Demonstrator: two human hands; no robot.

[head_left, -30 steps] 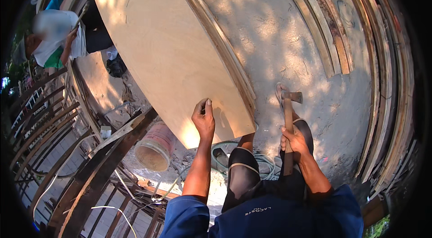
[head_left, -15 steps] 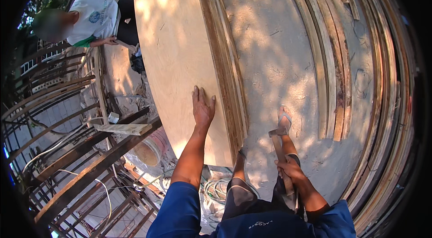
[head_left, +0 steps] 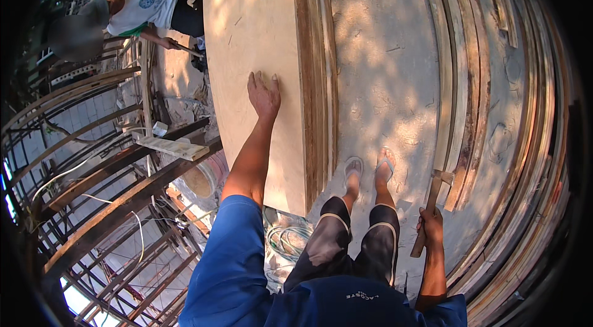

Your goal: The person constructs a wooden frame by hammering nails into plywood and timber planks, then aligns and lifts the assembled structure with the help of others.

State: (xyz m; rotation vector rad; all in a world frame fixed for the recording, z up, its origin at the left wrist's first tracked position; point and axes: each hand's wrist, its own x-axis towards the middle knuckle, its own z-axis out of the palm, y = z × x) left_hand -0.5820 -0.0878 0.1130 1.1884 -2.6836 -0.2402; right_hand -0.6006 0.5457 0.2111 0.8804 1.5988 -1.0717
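My left hand (head_left: 265, 97) lies on the pale plywood panel (head_left: 253, 37), palm down with the fingers stretched out. Under the panel's right edge shows a stack of long timber pieces (head_left: 313, 80). Out to the right, my right hand (head_left: 431, 222) is closed round the wooden handle of a hammer (head_left: 434, 197), whose head points away from me. The hammer is held above the ground, beside the near ends of some boards.
Long boards (head_left: 454, 80) lie on the ground to the right, with more timber (head_left: 537, 142) beyond. A co-worker (head_left: 145, 3) at the far left holds a stick-like tool. Dark wooden beams (head_left: 136, 200), a bucket (head_left: 201, 180) and a coiled hose (head_left: 287, 242) are at the near left.
My left hand has shifted farther up the panel. The right hand has swung the hammer out to the right, away from my legs. My feet now stand side by side.
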